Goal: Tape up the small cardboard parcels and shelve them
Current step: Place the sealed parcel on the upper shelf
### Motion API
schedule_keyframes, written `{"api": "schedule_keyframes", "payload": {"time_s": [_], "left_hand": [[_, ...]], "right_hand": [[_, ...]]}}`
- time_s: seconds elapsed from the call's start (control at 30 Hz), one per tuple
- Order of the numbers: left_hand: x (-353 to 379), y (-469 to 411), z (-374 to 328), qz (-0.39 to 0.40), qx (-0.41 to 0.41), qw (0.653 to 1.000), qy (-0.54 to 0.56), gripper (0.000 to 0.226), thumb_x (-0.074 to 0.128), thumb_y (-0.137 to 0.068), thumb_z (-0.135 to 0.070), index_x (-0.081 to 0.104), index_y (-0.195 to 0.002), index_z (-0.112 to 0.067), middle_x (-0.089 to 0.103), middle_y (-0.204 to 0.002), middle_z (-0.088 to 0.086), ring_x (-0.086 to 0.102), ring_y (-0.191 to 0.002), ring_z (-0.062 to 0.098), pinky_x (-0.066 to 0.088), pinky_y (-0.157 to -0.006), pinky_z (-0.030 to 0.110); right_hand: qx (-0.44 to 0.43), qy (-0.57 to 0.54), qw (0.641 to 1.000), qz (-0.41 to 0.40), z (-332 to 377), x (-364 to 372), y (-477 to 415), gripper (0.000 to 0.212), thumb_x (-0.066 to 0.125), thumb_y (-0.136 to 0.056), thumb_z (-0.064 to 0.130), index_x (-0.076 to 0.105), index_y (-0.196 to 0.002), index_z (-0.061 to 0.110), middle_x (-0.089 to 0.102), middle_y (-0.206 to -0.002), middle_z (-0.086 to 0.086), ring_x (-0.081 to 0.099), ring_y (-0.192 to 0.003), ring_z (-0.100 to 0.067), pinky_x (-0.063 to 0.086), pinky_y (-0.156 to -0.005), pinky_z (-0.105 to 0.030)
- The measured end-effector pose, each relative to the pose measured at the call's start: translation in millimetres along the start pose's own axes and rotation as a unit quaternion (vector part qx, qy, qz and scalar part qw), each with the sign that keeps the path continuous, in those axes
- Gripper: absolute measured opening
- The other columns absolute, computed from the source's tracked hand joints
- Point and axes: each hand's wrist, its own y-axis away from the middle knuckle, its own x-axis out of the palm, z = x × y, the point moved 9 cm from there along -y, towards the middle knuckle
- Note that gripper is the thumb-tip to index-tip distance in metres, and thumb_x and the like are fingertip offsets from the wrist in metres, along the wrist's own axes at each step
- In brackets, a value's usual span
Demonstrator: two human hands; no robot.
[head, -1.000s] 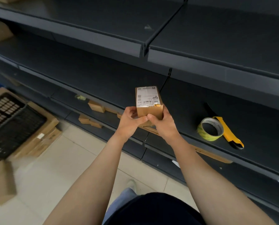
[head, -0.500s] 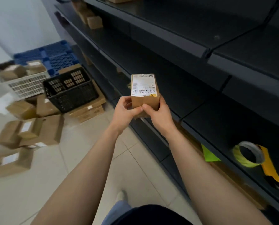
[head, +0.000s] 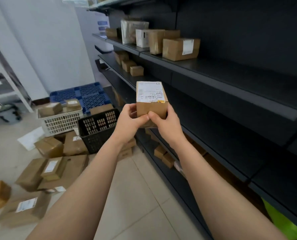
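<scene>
A head-worn camera looks down two bare forearms in an aisle, with a dark shelf unit [head: 230,94] along the right.

Some of the work looks done. A cluster of shelved parcels [head: 178,47] stands on an upper shelf, and a short row of smaller boxes [head: 136,71] sits on the shelf below. Much more appears left: loose parcels [head: 49,146] lie scattered across the tiled floor at left, and more fill a white basket [head: 61,120] beside a black basket [head: 99,129], with a blue pallet [head: 85,94] behind them. No tape roll is in view.

Both hands hold one small cardboard parcel [head: 151,101] in the air in front of the shelf unit, touching no shelf. It stands on end and its white shipping label faces the camera. Whether its seams are taped cannot be told from here; it is probably on its way to a shelf.

The left hand [head: 130,118] grips the parcel's lower left side, with its thumb across the near face. The right hand [head: 166,122] wraps the lower right side with fingers curled behind, and its thumb meets the left thumb on the front. Both arms reach forward — elbows bent, wrists level.
</scene>
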Motion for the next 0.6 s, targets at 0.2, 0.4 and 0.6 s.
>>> {"api": "schedule_keyframes", "payload": {"time_s": [0.2,0.4,0.6], "left_hand": [[-23.8,-75.7,-22.5,0.063,0.040,0.997,0.010,0.042,0.074,-0.080,-0.021,0.050,-0.114,-0.026,0.062,-0.114,-0.013,0.061,-0.100,0.000,0.048,-0.066,0.007],[15.3,-151.8,-37.6,0.139,0.079,0.987,0.019,0.041,0.074,-0.080,-0.025,0.051,-0.113,-0.030,0.062,-0.114,-0.015,0.060,-0.103,-0.001,0.049,-0.069,0.007],[66.9,-220.2,-47.4,0.176,0.101,0.979,0.018,0.043,0.071,-0.083,-0.024,0.049,-0.120,-0.025,0.060,-0.119,-0.011,0.058,-0.109,0.006,0.049,-0.077,0.017]], "right_hand": [[-0.042,0.023,0.996,-0.070,33.2,20.5,-53.7,0.041,0.064,-0.088,0.026,0.045,-0.124,0.034,0.055,-0.123,0.010,0.053,-0.109,-0.005,0.047,-0.084,-0.021],[-0.051,0.057,0.984,-0.162,38.5,-14.9,-111.2,0.044,0.065,-0.088,0.028,0.045,-0.126,0.032,0.055,-0.121,0.012,0.053,-0.109,-0.004,0.045,-0.083,-0.019],[-0.053,0.086,0.971,-0.219,34.6,-59.8,-171.4,0.057,0.065,-0.088,0.029,0.039,-0.139,0.026,0.051,-0.131,0.008,0.050,-0.115,-0.008,0.047,-0.095,-0.029]]}}
